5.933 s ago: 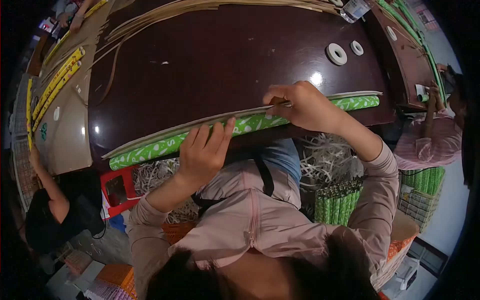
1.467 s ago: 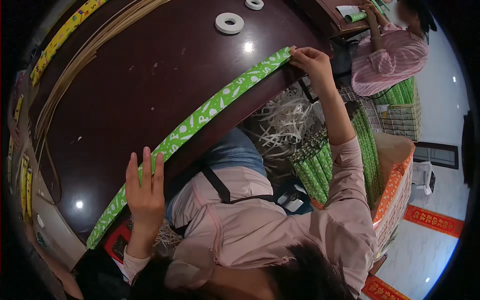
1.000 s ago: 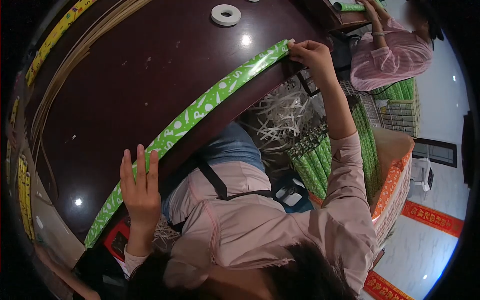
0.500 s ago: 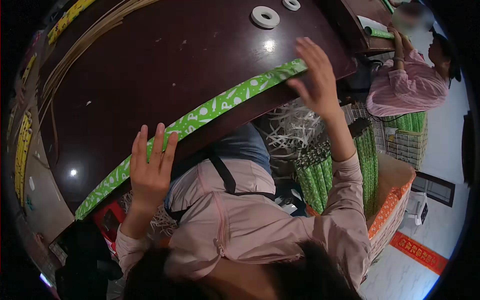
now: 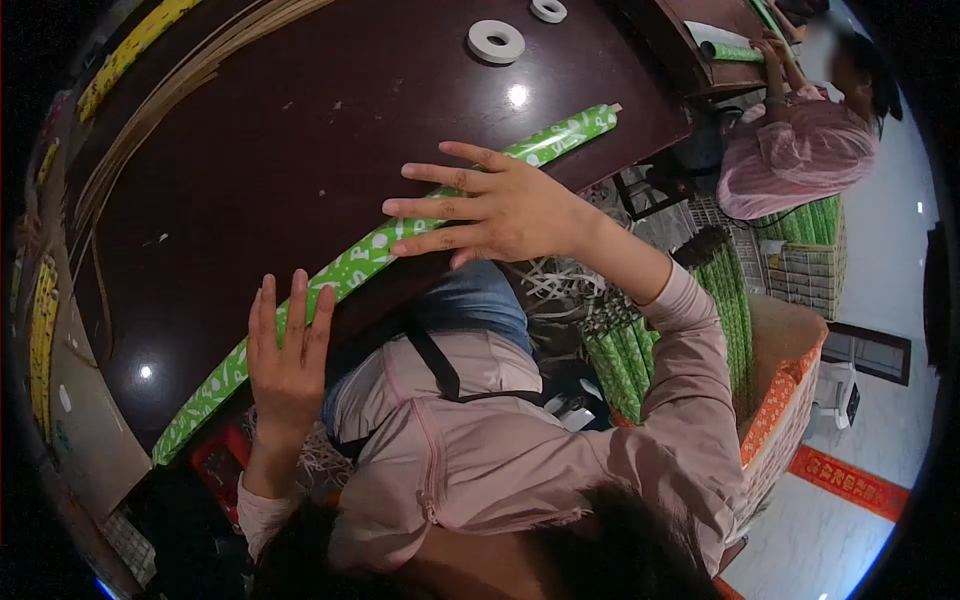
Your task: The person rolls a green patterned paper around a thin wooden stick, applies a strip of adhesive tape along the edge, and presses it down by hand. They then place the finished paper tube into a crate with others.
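Observation:
A long green strip with white print [image 5: 357, 262] curves along the near edge of the dark table. The tip of a thin tan stick [image 5: 617, 107] shows at its far right end. Over the strip's middle lies my right hand [image 5: 500, 208], palm down and fingers spread, holding nothing. My left hand [image 5: 288, 350] rests flat with its fingers apart on the left part of the strip. What is under both palms is hidden.
Two white tape rolls [image 5: 496, 42] [image 5: 548, 10] lie on the table [image 5: 250, 170]. Tan strips [image 5: 190, 95] curve at the left. Another person [image 5: 800, 150] sits at the right, near a box of green rolls [image 5: 720, 310].
My right hand has moved left from the strip's right end to its middle. That end now looks rounded, with the stick tip exposed. My left hand has barely moved.

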Demonstrator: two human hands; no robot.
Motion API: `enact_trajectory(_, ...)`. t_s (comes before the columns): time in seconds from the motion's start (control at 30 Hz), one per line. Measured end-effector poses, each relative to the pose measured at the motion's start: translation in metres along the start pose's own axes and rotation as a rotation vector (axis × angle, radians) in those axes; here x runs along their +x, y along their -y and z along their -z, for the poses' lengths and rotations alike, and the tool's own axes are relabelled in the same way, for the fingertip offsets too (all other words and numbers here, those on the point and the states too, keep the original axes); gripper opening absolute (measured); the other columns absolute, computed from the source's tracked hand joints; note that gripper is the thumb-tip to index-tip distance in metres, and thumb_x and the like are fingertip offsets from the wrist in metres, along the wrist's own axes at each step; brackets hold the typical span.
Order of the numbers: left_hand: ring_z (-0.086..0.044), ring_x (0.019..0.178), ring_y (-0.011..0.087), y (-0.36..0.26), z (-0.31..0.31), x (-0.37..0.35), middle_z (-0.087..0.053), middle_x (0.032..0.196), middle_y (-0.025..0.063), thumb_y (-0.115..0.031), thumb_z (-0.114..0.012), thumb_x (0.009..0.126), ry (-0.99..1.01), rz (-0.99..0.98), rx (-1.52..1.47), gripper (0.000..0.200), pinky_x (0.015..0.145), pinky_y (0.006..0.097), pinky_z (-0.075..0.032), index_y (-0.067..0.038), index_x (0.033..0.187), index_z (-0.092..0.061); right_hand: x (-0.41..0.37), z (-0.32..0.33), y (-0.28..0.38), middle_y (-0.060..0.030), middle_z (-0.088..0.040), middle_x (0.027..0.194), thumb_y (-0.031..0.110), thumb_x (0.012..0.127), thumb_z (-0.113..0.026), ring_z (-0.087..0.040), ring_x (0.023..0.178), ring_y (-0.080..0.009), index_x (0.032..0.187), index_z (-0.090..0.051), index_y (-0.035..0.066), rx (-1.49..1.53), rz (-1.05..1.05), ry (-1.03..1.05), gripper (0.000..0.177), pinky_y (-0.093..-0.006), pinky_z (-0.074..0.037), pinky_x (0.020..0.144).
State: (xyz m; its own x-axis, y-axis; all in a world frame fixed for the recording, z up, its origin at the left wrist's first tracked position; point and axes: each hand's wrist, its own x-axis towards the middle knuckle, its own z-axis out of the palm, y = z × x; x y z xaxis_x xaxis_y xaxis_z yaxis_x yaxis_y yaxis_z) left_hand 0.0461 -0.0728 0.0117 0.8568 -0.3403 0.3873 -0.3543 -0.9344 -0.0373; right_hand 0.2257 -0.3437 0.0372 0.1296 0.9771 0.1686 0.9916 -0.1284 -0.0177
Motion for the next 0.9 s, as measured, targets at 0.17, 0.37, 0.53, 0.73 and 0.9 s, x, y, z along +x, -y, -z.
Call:
enact_trajectory(0.17,-0.051,0.125,0.0436,0.000,0.002,0.002,-0.053,0.138,0.0157,0.000,-0.058,0.090,0.022,-0.003,0.012,0.035,0.095,0.0522,-0.050,-0.004,0.125,-0.063,-0.026,0.005,0.000,0.0087,-0.037,0.152,0.055,0.090,-0.045,-0.032,0.142,-0.0221,0.141,-0.045,0.041,-0.040,-0.120,-0.001,0.053,-0.0482,-0.019,0.120)
enact_trajectory(0.37,-0.050,0.126,0.0435,-0.001,0.003,0.001,-0.053,0.138,0.0160,0.000,-0.057,0.090,0.042,0.001,-0.005,0.036,0.096,0.0528,-0.049,-0.005,0.126,-0.062,-0.069,0.004,-0.013,0.0039,-0.043,0.149,0.061,0.094,-0.032,-0.035,0.141,-0.0260,0.139,-0.051,0.032,-0.230,-0.221,-0.036,0.056,-0.0495,-0.020,0.118)
enact_trajectory(0.53,-0.049,0.127,0.0431,-0.002,0.002,0.002,-0.053,0.139,0.0156,-0.001,-0.057,0.090,0.033,0.002,-0.007,0.038,0.097,0.0533,-0.049,-0.005,0.127,-0.061,-0.101,0.000,-0.027,0.0054,-0.045,0.148,0.064,0.093,-0.033,-0.037,0.139,-0.0230,0.141,-0.048,0.034,-0.305,-0.304,-0.082,0.059,-0.0488,-0.023,0.117)
enact_trajectory(0.73,-0.048,0.128,0.0424,-0.001,0.000,0.000,-0.052,0.139,0.0152,-0.001,-0.059,0.089,0.021,-0.006,-0.001,0.039,0.097,0.0531,-0.049,-0.005,0.128,-0.061,-0.140,-0.006,-0.045,0.0019,-0.043,0.149,0.069,0.090,-0.034,-0.035,0.141,-0.0237,0.146,-0.044,0.022,-0.370,-0.447,-0.167,0.073,-0.0464,-0.018,0.119)
enact_trajectory(0.9,-0.048,0.129,0.0419,0.000,-0.001,0.001,-0.052,0.140,0.0149,-0.001,-0.059,0.089,0.016,-0.004,0.004,0.039,0.097,0.0532,-0.049,-0.006,0.128,-0.060,-0.166,-0.005,-0.062,-0.0009,-0.043,0.150,0.071,0.090,-0.034,-0.036,0.141,-0.0244,0.147,-0.042,0.017,-0.428,-0.517,-0.218,0.078,-0.0456,-0.020,0.118)
